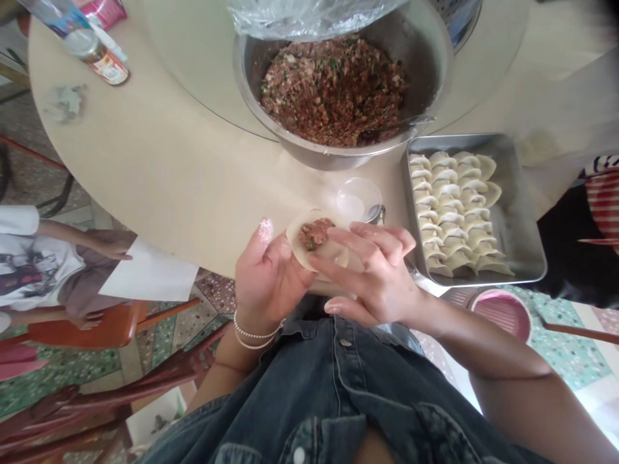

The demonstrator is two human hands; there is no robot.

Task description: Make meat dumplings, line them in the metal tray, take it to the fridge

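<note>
A round, pale dumpling wrapper [295,243] lies across the fingers of my left hand [271,277], which supports it from below with the thumb raised and dusted white. On the wrapper sits a small mound of meat filling [314,234]. My right hand [382,274] reaches over it from the right, fingers stretched and apart, fingertips at the wrapper and the filling's edge. Just beyond is a small clear bowl [355,198]. Farther back, a large steel bowl [309,154] holds minced meat with green bits, and a utensil handle [418,120] rests at its rim.
Rows of folded dumplings [449,212] fill much of a metal tray [527,245] on the right. Plastic film [314,16] covers the steel bowl's far side. A jar [104,61] lies at the table's back left. People sit on both sides; one holds white paper [149,270].
</note>
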